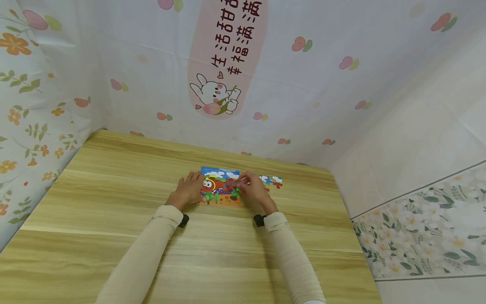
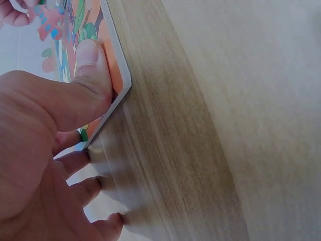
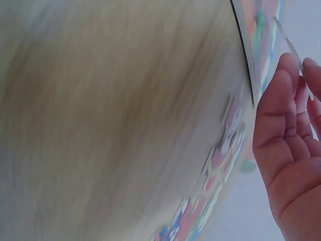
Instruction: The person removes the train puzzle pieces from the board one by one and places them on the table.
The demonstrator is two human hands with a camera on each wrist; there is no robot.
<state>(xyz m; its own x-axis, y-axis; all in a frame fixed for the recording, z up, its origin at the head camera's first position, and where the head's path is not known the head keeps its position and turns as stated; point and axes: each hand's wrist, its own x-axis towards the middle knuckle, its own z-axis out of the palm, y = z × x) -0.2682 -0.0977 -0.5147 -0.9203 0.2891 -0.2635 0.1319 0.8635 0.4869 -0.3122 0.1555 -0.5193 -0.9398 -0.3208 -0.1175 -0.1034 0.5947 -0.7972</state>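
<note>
A colourful cartoon jigsaw board point(image 1: 221, 201) lies flat on the wooden table, with a red character in a yellow ring on its left part. At the board's left edge rests my left hand point(image 1: 190, 188). In the left wrist view its thumb point(image 2: 93, 65) lies on the board near a corner, and the other fingers are spread along the edge and the tabletop. Over the board's right side, my right hand point(image 1: 255, 190) pinches a thin puzzle piece point(image 2: 50, 22), reddish with blue spots. The right wrist view shows the puzzle piece point(image 3: 287, 35) edge-on between thumb and fingertips.
Several loose puzzle pieces point(image 1: 277, 181) lie to the right of the board, partly behind my right hand. The wooden table point(image 1: 212, 253) meets a wall covering point(image 1: 303, 105) printed with fruit and a rabbit at the back. A flowered wall point(image 1: 417, 228) stands on the right.
</note>
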